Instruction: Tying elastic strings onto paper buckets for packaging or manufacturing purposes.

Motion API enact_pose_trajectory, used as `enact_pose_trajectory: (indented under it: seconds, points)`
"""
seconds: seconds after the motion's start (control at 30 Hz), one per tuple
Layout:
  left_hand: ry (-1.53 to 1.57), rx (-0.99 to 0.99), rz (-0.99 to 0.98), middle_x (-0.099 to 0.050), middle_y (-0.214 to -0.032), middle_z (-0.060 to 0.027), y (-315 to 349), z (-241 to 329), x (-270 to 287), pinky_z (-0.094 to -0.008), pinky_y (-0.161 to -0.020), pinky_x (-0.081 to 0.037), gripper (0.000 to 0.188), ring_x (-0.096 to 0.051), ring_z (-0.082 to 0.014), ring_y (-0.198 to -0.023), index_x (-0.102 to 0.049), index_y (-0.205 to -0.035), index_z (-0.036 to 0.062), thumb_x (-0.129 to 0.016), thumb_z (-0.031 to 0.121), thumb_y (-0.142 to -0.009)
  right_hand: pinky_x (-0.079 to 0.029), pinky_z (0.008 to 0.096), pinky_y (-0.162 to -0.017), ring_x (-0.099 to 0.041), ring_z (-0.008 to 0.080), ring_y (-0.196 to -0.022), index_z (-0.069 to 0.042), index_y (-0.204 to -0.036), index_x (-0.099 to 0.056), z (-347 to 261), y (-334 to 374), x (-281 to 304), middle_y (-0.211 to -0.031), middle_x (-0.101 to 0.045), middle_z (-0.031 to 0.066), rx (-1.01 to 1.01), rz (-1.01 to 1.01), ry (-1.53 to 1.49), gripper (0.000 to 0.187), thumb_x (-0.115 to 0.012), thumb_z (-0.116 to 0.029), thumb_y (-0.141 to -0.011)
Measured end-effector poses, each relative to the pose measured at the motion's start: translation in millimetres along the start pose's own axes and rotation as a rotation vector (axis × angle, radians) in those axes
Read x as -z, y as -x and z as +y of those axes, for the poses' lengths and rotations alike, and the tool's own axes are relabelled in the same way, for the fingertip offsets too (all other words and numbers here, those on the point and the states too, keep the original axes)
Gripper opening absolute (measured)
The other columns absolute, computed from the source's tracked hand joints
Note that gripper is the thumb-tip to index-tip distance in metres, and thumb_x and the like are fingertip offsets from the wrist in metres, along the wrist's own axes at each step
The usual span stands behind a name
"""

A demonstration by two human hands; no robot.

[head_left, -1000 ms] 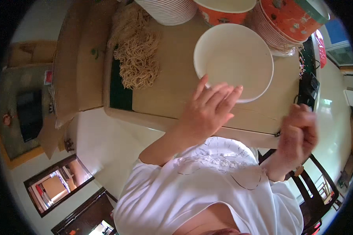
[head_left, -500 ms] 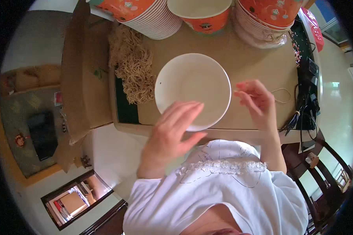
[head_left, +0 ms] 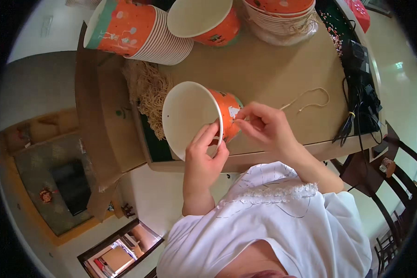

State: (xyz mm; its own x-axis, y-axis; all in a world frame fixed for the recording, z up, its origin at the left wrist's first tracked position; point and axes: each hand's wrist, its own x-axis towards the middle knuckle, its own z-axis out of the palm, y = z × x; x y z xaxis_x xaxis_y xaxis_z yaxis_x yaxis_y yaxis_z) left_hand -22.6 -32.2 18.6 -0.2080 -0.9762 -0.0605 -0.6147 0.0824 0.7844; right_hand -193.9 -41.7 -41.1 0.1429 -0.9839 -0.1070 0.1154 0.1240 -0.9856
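A paper bucket [head_left: 227, 109], white inside and orange with a green base outside, lies tilted with its mouth toward the left. My left hand [head_left: 205, 150] grips its near rim, thumb outside and fingers inside. A small dark hole shows in the bucket's far-left inner wall. Against the orange side my right hand [head_left: 266, 124] pinches thumb and forefinger together. A thin beige string [head_left: 320, 89] trails from behind that hand over the table in a loose curve. The tip of the string at the fingers is too small to see clearly.
A brown table [head_left: 264, 69] holds nested orange buckets [head_left: 129, 30] at the far left, a single bucket [head_left: 204, 18], and another stack [head_left: 282, 23]. Tangled beige strings [head_left: 150, 92] lie left, beside an open cardboard box [head_left: 102, 111]. Black cables [head_left: 356, 106] lie right.
The bucket has tipped from upright to tilted, and my left hand has taken hold of its rim. My right hand has moved left onto its side, the string trailing. The view has turned slightly.
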Motion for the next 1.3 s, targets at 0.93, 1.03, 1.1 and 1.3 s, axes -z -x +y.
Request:
enact_pose_trajectory:
  seconds: [0.93, 1.03, 1.1, 1.3]
  points:
    - [-0.064, -0.081, 0.051, -0.063, -0.081, -0.0143, -12.3, -0.3, -21.0, -0.0299, -0.060, -0.049, 0.007, -0.063, -0.0222, -0.069, -0.059, -0.093, -0.0036, -0.054, 0.000, -0.090, -0.052, 0.0320, -0.066, -0.062, 0.0207, -0.075, 0.000, -0.091, -0.059, -5.3, 3.2, 7.2, -0.093, -0.058, 0.0105, 0.123, -0.031, 0.151, 0.011, -0.065, -0.003, -0.082]
    - [-0.043, 0.028, 0.108, -0.062, -0.077, -0.0120, -17.3, -1.3, -18.4, -0.0299, -0.055, -0.047, 0.004, -0.061, -0.0178, -0.062, -0.053, -0.093, -0.0001, -0.051, 0.002, -0.093, -0.051, 0.0335, -0.064, -0.062, 0.0208, -0.077, -0.002, -0.095, -0.058, -30.9, 19.0, 13.7, -0.090, -0.059, 0.0101, 0.025, -0.062, 0.234, 0.014, -0.064, -0.002, -0.082]
    - [0.173, 0.168, 0.033, -0.063, -0.077, -0.0113, -20.9, -3.7, -10.5, -0.0290, -0.054, -0.047, 0.005, -0.061, -0.0165, -0.062, -0.051, -0.095, 0.0018, -0.048, 0.006, -0.096, -0.050, 0.0349, -0.063, -0.062, 0.0235, -0.078, -0.004, -0.099, -0.057, -47.2, 29.5, 13.0, -0.091, -0.058, 0.0110, 0.187, -0.135, 0.380, 0.019, -0.063, -0.001, -0.081]
    - [0.961, 0.376, -0.216, -0.062, -0.091, -0.0116, -31.3, -12.6, 1.2, -0.0270, -0.055, -0.050, 0.012, -0.061, -0.0179, -0.064, -0.048, -0.099, 0.0066, -0.040, 0.016, -0.101, -0.051, 0.0363, -0.066, -0.059, 0.0234, -0.083, -0.002, -0.089, -0.052, -51.8, 32.9, -27.7, -0.087, -0.054, 0.0105, 0.663, -0.515, 0.769, 0.021, -0.059, -0.010, -0.070]
